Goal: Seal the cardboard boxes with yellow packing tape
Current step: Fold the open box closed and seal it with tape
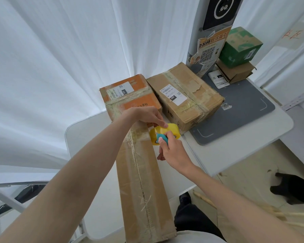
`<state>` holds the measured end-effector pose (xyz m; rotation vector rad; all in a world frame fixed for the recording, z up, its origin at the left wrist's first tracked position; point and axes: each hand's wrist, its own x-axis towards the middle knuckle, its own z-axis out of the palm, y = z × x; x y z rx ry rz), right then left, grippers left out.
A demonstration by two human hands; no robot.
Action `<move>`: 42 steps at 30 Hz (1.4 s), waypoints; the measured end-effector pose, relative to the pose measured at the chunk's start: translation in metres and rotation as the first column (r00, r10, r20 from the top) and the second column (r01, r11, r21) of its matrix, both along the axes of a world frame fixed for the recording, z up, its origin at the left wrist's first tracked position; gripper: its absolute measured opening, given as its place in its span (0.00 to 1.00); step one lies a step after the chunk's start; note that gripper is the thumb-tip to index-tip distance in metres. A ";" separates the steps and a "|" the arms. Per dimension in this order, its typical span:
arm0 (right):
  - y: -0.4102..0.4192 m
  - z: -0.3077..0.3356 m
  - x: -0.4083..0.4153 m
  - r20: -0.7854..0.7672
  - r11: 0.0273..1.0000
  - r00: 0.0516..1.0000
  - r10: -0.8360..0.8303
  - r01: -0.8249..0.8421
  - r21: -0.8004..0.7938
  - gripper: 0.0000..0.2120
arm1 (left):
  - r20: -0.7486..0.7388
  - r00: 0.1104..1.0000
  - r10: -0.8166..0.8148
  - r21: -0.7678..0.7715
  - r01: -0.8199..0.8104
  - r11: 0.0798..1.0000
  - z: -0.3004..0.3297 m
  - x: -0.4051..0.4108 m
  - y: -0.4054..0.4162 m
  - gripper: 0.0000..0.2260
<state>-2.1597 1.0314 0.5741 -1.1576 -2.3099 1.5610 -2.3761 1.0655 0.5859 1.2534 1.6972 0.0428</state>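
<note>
A long brown cardboard box [144, 186] lies lengthwise on the white table [98, 181], running from me toward the far end. A yellow roll of packing tape [172, 133] hovers at the box's far right edge. My left hand [146, 114] reaches over the box and pinches the top of the roll with thumb and fingers. My right hand [172, 151] grips a small teal tool [162, 137] pressed against the roll's near face. Old fibrous tape runs along the box's centre seam.
Behind stand an orange box [128, 97] and a larger brown box [184, 97], both labelled and taped. A grey mat [244, 109], a scanner stand [212, 50], a green box [240, 48] atop a small brown one sit at the right. White curtains hang left.
</note>
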 end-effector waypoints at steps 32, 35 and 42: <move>0.010 0.020 -0.020 0.392 0.874 0.884 0.255 -0.384 0.297 0.07 | 0.091 0.986 0.142 0.051 -0.147 0.988 -0.005 -0.005 -0.010 0.17; 0.017 0.006 0.005 0.432 0.909 0.862 0.265 -0.373 0.185 0.06 | 0.086 0.984 0.156 0.063 -0.162 0.985 -0.005 -0.005 -0.013 0.18; 0.078 -0.058 0.051 0.389 0.968 0.913 -0.119 0.194 -0.158 0.07 | 0.085 0.984 0.156 0.091 -0.164 0.982 -0.008 -0.002 -0.015 0.20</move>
